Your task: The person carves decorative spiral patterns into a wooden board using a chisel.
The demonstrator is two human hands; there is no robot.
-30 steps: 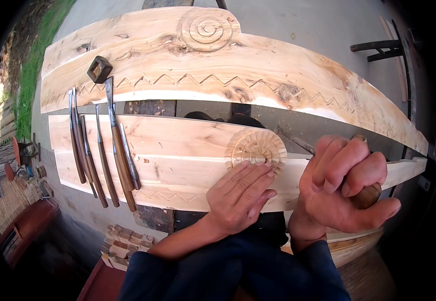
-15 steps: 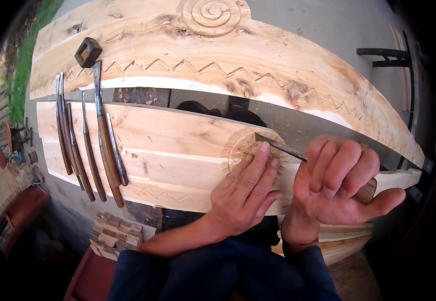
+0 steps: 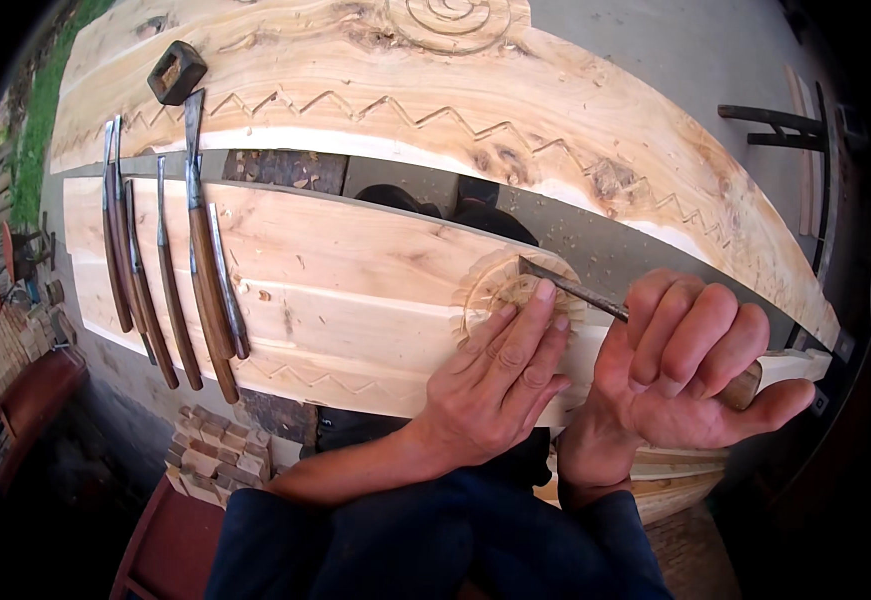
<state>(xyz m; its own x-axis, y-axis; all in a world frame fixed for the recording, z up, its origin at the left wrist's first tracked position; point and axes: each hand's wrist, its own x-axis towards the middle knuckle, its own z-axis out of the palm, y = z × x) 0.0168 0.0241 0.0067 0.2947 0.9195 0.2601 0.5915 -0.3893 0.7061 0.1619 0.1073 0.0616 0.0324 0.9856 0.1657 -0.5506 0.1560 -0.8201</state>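
A pale wooden board (image 3: 355, 300) lies across in front of me, with a round carved rosette (image 3: 485, 285) near its right part. My right hand (image 3: 690, 360) is closed round the wooden handle of a carving chisel (image 3: 590, 297), its thumb stretched out to the right. The chisel's slanted blade rests at the rosette's upper part. My left hand (image 3: 500, 385) lies on the board with fingers outstretched over the rosette, fingertips close beside the blade. Whether they touch the steel I cannot tell. Part of the rosette is hidden under these fingers.
Several carving chisels (image 3: 166, 270) lie side by side on the board's left. Beyond it, a larger board (image 3: 285, 65) bears a zigzag groove, a carved spiral (image 3: 450, 22) and a dark hollow block (image 3: 177, 72). Small wood blocks (image 3: 217, 455) are piled at lower left.
The whole view has shifted slightly, so the boards' left side and the tools appear higher. Both hands and the chisel keep nearly the same place on the rosette.
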